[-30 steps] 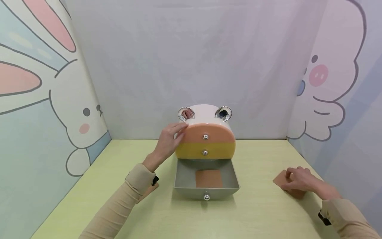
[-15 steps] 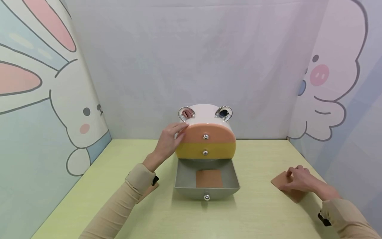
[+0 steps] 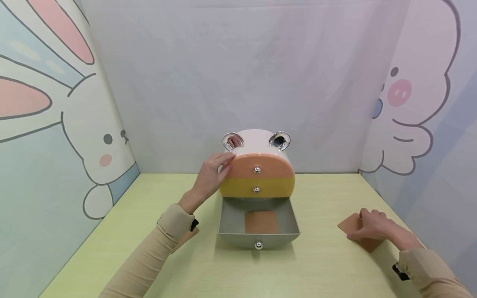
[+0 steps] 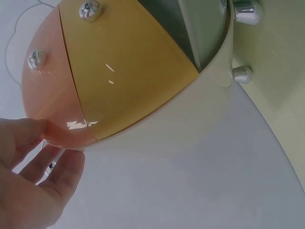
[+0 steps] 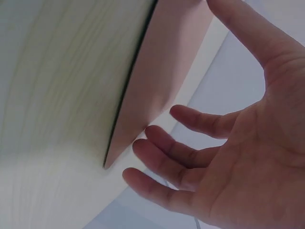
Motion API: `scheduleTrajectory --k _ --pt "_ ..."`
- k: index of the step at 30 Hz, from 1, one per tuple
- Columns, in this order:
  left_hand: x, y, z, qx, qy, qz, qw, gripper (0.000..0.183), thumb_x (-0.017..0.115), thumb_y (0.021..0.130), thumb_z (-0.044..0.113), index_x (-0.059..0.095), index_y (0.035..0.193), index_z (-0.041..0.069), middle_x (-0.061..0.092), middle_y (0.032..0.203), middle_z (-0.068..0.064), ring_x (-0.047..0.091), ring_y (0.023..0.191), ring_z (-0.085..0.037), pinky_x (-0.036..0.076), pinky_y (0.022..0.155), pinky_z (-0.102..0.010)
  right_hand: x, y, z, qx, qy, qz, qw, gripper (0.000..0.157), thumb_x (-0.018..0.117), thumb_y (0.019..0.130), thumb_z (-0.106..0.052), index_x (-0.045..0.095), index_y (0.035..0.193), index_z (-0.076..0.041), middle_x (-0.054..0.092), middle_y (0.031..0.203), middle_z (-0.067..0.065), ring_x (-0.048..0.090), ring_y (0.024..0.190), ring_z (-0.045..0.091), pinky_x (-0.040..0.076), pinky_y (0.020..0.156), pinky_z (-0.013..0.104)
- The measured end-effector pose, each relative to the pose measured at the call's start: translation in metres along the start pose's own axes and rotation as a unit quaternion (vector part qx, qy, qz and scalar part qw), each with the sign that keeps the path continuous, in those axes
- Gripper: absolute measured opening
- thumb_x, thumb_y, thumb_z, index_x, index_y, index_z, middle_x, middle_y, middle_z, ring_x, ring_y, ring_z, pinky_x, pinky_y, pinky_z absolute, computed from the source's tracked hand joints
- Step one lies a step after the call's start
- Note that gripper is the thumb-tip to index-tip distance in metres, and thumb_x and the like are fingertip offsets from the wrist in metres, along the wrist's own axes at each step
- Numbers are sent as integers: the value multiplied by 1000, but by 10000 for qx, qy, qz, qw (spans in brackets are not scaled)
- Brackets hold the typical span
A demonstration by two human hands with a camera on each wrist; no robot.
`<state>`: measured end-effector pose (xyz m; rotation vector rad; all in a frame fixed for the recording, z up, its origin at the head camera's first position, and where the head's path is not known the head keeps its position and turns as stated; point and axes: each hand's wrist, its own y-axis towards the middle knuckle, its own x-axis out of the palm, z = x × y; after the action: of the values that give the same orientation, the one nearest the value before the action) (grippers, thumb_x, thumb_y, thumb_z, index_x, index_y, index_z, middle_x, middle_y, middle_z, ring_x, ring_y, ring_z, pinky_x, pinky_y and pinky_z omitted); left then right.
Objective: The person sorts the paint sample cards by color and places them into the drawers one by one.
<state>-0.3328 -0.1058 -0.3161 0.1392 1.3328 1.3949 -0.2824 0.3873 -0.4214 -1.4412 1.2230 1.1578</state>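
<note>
A small frog-shaped chest of drawers [image 3: 257,188] stands mid-table, with an orange and a yellow drawer pushed in. Its grey bottom drawer [image 3: 231,219] is pulled out, and a brown square pad [image 3: 261,222] lies flat inside. My left hand [image 3: 208,176] grips the chest's upper left edge, thumb [image 4: 28,131] on the orange front and fingers behind the rim. At the right, another brown square pad [image 3: 350,224] lies flat on the table. Over it my right hand [image 3: 376,227] has its fingers [image 5: 157,160] spread and loosely bent, with the thumb tip at the pad's edge.
A third brown pad [image 3: 184,241] lies left of the chest, partly hidden under the left forearm. Walls with cartoon animals close off the pale yellow table [image 3: 316,269] at both sides, and a grey curtain [image 3: 238,74] hangs behind.
The right pad shifted slightly left and toward the front, then stayed put. My right thumb and fingers have spread wider apart. The left hand and the chest remain in place.
</note>
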Motion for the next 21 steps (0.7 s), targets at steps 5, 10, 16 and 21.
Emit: scheduleTrajectory --k 5,10,16,21 --pt "0 -1 0 -30 -1 8 10000 31 67 89 6 68 119 6 69 117 -11 62 110 -30 51 97 -44 -1 1 -4 -40 106 15 9999 75 80 66 -54 51 96 9 53 81 15 50 75 30 40 62 37" --pt "-1 -1 1 17 6 26 10000 31 68 88 6 68 119 6 69 116 -12 62 109 -30 51 96 -44 1 3 -6 -73 17 39 10000 68 80 66 -53 50 89 3 52 77 12 49 70 26 40 57 35" --pt "-1 -1 1 44 -24 84 10000 30 68 88 5 68 118 5 69 116 -12 63 109 -30 51 96 -44 4 6 -6 -408 -182 288 9986 50 76 71 -39 48 87 0 51 74 8 49 66 21 41 56 33" --pt "1 -1 0 23 7 16 10000 31 68 88 5 68 119 6 69 117 -12 62 109 -30 51 97 -44 2 5 1 -393 -141 364 9985 52 78 68 -40 49 87 -1 48 78 11 46 70 25 38 57 34"
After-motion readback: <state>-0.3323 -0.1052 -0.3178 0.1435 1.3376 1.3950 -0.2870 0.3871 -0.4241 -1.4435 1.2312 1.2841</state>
